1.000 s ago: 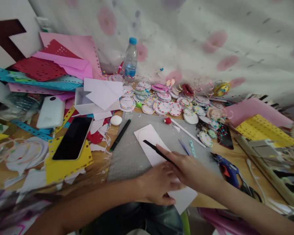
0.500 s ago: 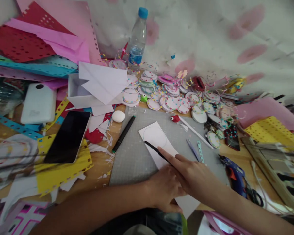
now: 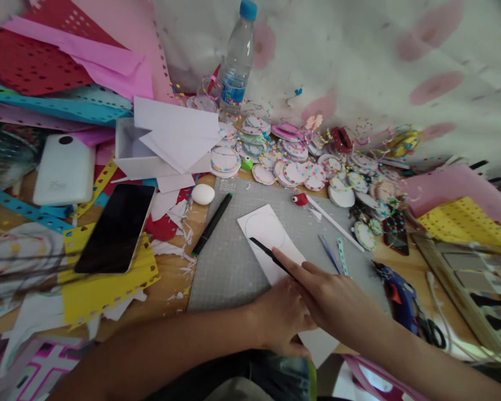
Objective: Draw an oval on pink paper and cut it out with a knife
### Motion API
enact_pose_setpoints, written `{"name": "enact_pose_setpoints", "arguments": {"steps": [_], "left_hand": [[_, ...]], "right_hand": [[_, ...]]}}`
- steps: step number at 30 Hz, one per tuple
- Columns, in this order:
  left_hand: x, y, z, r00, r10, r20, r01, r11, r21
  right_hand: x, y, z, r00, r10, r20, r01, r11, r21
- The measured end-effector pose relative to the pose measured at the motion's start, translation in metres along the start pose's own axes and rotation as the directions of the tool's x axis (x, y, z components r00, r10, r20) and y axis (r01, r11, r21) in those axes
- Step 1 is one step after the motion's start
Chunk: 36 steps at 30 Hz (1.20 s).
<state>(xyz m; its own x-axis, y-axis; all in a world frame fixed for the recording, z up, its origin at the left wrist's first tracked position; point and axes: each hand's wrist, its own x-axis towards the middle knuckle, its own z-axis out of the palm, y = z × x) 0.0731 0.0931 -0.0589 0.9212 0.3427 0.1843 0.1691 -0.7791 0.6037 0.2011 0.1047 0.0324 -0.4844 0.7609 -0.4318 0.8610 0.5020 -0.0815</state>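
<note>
My right hand (image 3: 332, 289) is closed around a slim black craft knife (image 3: 271, 256), index finger stretched along it. Its slanted tip is over a white card strip (image 3: 271, 273), at the lower left of a thin drawn circle (image 3: 265, 229). My left hand (image 3: 278, 320) lies on the lower part of the strip, thumb apart from the fingers. The right hand crosses over it and hides some of its fingertips. Under the card is a grey cutting mat (image 3: 217, 284). A black marker with green ends (image 3: 212, 223) lies left of the strip.
A white egg-shaped object (image 3: 202, 194), a phone (image 3: 116, 228) and paper scraps lie left. Behind stand a white box (image 3: 127, 159), a water bottle (image 3: 237, 61) and many decorated discs (image 3: 294, 172). At right are tweezers (image 3: 329, 253) and a blue glue gun (image 3: 401, 298).
The whole view has shifted slightly. Both hands keep nearly the same pose, with the knife tip still near the circle's lower left edge.
</note>
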Motion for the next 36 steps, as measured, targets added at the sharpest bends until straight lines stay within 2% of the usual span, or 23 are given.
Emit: {"name": "enact_pose_setpoints", "arguments": {"steps": [5, 12, 16, 20, 25, 30, 36], "left_hand": [[-0.001, -0.001, 0.000, 0.997, 0.052, -0.065, -0.051, 0.999, 0.020], [-0.002, 0.001, -0.006, 0.997, 0.058, -0.046, -0.057, 0.998, 0.009], [-0.004, 0.002, -0.006, 0.997, 0.019, -0.068, -0.016, 0.999, 0.039], [-0.005, 0.001, -0.003, 0.997, 0.042, -0.062, -0.039, 0.999, 0.038], [-0.004, 0.001, 0.000, 0.999, 0.010, -0.046, -0.010, 1.000, -0.008], [-0.003, 0.001, -0.004, 1.000, 0.018, -0.011, -0.019, 0.997, -0.079], [-0.005, 0.002, -0.007, 1.000, -0.004, -0.003, 0.003, 0.995, -0.096]], "right_hand": [[0.000, -0.002, 0.001, 1.000, -0.005, -0.014, 0.004, 1.000, -0.016], [0.000, -0.011, 0.002, 0.997, 0.067, 0.036, -0.065, 0.997, -0.040], [0.002, -0.022, 0.004, 0.991, 0.127, 0.053, -0.117, 0.979, -0.165], [0.008, -0.030, -0.004, 0.988, 0.102, 0.113, -0.076, 0.974, -0.213], [0.015, -0.033, -0.013, 0.973, 0.076, 0.219, -0.030, 0.978, -0.205], [0.014, -0.023, -0.008, 0.982, 0.052, 0.179, -0.033, 0.993, -0.110], [0.012, -0.019, -0.005, 0.991, 0.007, 0.137, 0.010, 0.993, -0.120]]}}
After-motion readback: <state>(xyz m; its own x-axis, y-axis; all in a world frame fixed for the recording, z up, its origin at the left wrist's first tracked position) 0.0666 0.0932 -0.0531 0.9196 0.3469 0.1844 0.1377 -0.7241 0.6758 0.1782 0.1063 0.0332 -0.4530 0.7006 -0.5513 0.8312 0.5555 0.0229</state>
